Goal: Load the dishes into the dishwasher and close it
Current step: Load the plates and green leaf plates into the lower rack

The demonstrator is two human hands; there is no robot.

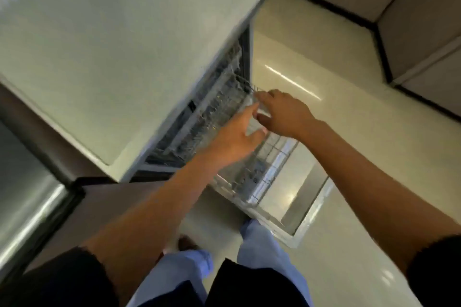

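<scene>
Under the worktop (112,57) the dishwasher (212,112) stands open, its rack (262,169) pulled out. The left hand (237,137) reaches in with fingers spread; the right hand (282,114) grips the rack's edge.

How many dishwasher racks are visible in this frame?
2. The upper rack sits mostly inside the dishwasher under the counter, both hands at its front; the lower rack is pulled out over the open door. Blur may hide more.

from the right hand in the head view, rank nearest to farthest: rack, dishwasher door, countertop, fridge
1. Rack: right under the right hand, at its fingers.
2. Dishwasher door: open, below the hand, toward the floor.
3. Countertop: off to the left, above the dishwasher.
4. Fridge: far left edge.
</scene>
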